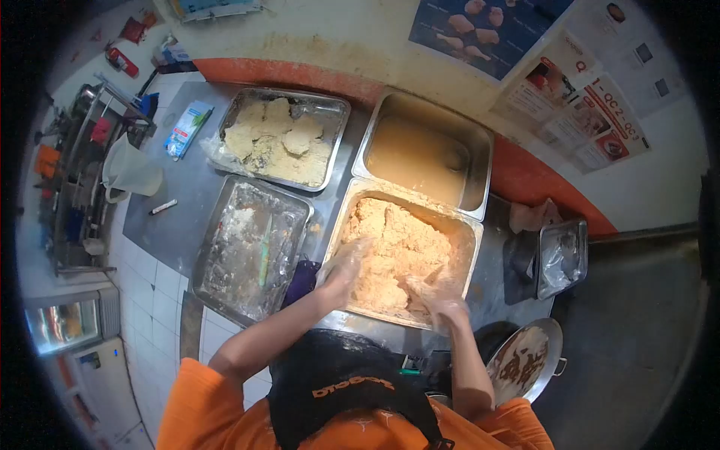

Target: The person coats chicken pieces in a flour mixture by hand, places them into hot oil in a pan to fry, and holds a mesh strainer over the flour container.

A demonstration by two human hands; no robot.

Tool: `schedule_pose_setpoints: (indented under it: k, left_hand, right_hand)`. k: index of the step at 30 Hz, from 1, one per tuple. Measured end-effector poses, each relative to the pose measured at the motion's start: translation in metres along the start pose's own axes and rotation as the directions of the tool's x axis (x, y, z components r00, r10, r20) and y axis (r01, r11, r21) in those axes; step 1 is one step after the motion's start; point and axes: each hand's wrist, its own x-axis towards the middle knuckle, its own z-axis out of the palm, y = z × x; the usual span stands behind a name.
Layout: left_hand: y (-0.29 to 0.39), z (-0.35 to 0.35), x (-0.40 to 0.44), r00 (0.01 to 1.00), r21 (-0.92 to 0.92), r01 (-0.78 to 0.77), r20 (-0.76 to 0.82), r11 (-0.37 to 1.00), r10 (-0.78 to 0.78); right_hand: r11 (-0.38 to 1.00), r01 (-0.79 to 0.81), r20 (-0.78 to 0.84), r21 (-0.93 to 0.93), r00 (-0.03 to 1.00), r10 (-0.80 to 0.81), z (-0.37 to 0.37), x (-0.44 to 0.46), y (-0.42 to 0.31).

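Note:
A deep steel pan (474, 255) in front of me holds a heap of orange-tinted, crumbly breading flour (397, 247). Both my hands wear thin clear plastic gloves. At the pan's left side, my left hand (345, 268) reaches over the rim, its fingers stretched against the breading. My right hand (436, 298) is in the front right corner, fingertips down in the flour and blurred. Whether it has hold of anything under the breading does not show. Directly behind stands a second deep pan (486, 161) with cloudy tan liquid (412, 161).
On the left are a tray (330, 176) of pale floured pieces and a flour-smeared tray (217, 300) with a green-handled utensil (265, 251). A marker (163, 206) and a blue-white packet (187, 129) lie farther left. A small tray (574, 262) and a wide pan (551, 341) sit right.

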Motion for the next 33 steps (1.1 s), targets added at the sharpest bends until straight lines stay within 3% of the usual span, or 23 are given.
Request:
schedule_pose_setpoints:
  k: [2, 4, 6, 7, 9, 11, 12, 15, 16, 18, 20, 21, 25, 27, 28, 30, 32, 33]
  left_hand:
    - [-0.025, -0.004, 0.036, 0.998, -0.047, -0.003, 0.056, 0.999, 0.006]
    - [-0.032, -0.009, 0.063, 0.999, 0.182, 0.003, 0.038, 0.983, -0.011]
    - [-0.037, -0.011, 0.086, 0.996, 0.282, -0.083, 0.053, 0.956, 0.071]
    - [-0.041, -0.009, 0.085, 0.987, 0.263, -0.157, 0.068, 0.952, 0.144]
    - [-0.031, -0.004, 0.085, 0.989, 0.147, -0.148, 0.022, 0.978, 0.146]
    - [0.001, 0.022, 0.038, 0.995, -0.046, 0.061, -0.071, 0.997, -0.064]
    - [-0.007, 0.009, 0.034, 0.997, 0.048, -0.074, 0.033, 0.996, 0.073]
    - [-0.012, -0.043, 0.011, 0.893, 0.285, -0.427, 0.280, 0.858, 0.351]
    - [-0.001, -0.050, -0.008, 0.880, 0.406, -0.472, 0.274, 0.783, 0.388]
    - [0.021, -0.038, -0.039, 0.914, 0.473, -0.404, 0.174, 0.783, 0.367]
    - [0.044, -0.006, -0.048, 0.974, 0.335, -0.210, -0.010, 0.919, 0.226]
    - [0.043, -0.006, -0.033, 0.970, 0.365, -0.231, 0.013, 0.902, 0.243]
    - [0.046, -0.023, 0.046, 0.939, 0.393, -0.337, 0.208, 0.856, 0.274]
    - [0.052, -0.017, 0.063, 0.937, 0.364, -0.346, 0.178, 0.865, 0.301]
    - [0.055, 0.007, 0.070, 0.938, 0.353, -0.344, 0.087, 0.870, 0.336]
    - [0.067, 0.034, 0.073, 0.942, 0.508, -0.306, 0.039, 0.805, 0.333]
    - [0.085, 0.049, 0.068, 0.958, 0.783, -0.241, 0.098, 0.573, 0.269]
    - [0.077, 0.048, 0.069, 0.950, 0.727, -0.279, 0.113, 0.627, 0.292]
  right_hand:
    - [0.996, -0.085, -0.149, 0.031, 0.985, 0.088, 0.035, 0.028, 0.022]
    - [0.983, -0.134, -0.240, 0.129, 0.957, 0.162, 0.055, 0.036, 0.026]
    - [0.957, -0.126, -0.292, 0.262, 0.935, 0.203, 0.047, 0.030, 0.009]
    - [0.940, -0.117, -0.311, 0.322, 0.924, 0.221, 0.040, 0.026, -0.001]
    - [0.917, -0.087, -0.333, 0.389, 0.915, 0.228, 0.022, 0.014, -0.018]
    - [0.927, -0.068, -0.332, 0.368, 0.922, 0.199, -0.001, -0.011, -0.033]
    - [0.936, -0.068, -0.324, 0.345, 0.927, 0.188, -0.003, -0.022, -0.033]
    - [0.795, 0.384, -0.643, 0.469, 0.766, 0.010, 0.004, -0.032, -0.018]
    - [0.758, 0.346, -0.609, 0.552, 0.789, 0.083, 0.000, -0.030, -0.009]
    - [0.661, 0.257, -0.503, 0.705, 0.838, 0.211, -0.006, -0.019, 0.026]
    - [0.756, 0.054, -0.391, 0.653, 0.878, 0.275, 0.008, 0.025, 0.067]
    - [0.763, -0.008, -0.351, 0.646, 0.885, 0.305, 0.015, 0.042, 0.077]
    - [0.566, -0.012, -0.263, 0.824, 0.877, 0.402, 0.030, 0.083, 0.079]
    - [0.402, 0.014, -0.205, 0.915, 0.877, 0.435, 0.028, 0.093, 0.066]
    - [0.318, 0.028, -0.176, 0.948, 0.878, 0.446, 0.024, 0.097, 0.061]
    - [0.222, 0.044, -0.143, 0.974, 0.880, 0.452, 0.016, 0.109, 0.051]
    - [0.356, 0.043, -0.194, 0.933, 0.896, 0.399, 0.015, 0.133, 0.061]
    - [0.461, 0.043, -0.232, 0.887, 0.903, 0.363, 0.019, 0.141, 0.065]
